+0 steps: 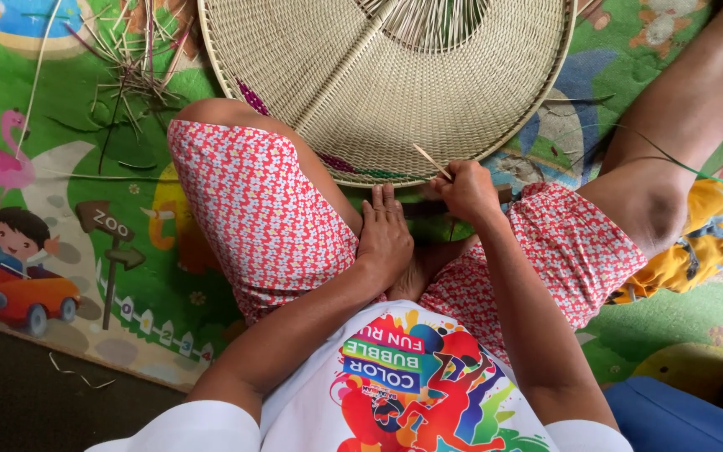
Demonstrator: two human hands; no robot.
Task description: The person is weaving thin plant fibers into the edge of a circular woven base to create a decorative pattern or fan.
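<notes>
Right hand (467, 191) is clenched on a thin pale wooden splint (431, 160), tip angled up-left at the near rim of the large round woven cane tray (428, 100), which lies flat on the colourful cartoon-print foam play mat (85, 192) between the person's knees. Left hand (384, 234) is released, fingers flat and spread, resting on a foot just below that rim; it holds nothing. Risks, as I judge them: the splint is slender, so it could snap or slip off the weave if pushed at a bad angle, and the left hand sits near the tip's line, so a slip could jab the fingers. Nothing pins the tray down, so a push could shift or rotate it. The centre of the tray (428, 21) is still unwoven, bare radial spokes showing, so it likely flexes there. Around: a loose heap of dry cane strips and offcuts (127, 67) at far left, well apart from both hands; a long green strand (671, 159) trailing over the right knee could snag; a yellow patterned cloth (705, 243) at right under that leg; blue fabric (679, 418) at near right. The legs in red floral shorts (253, 201) crowd the near rim and limit room to turn the tray.
</notes>
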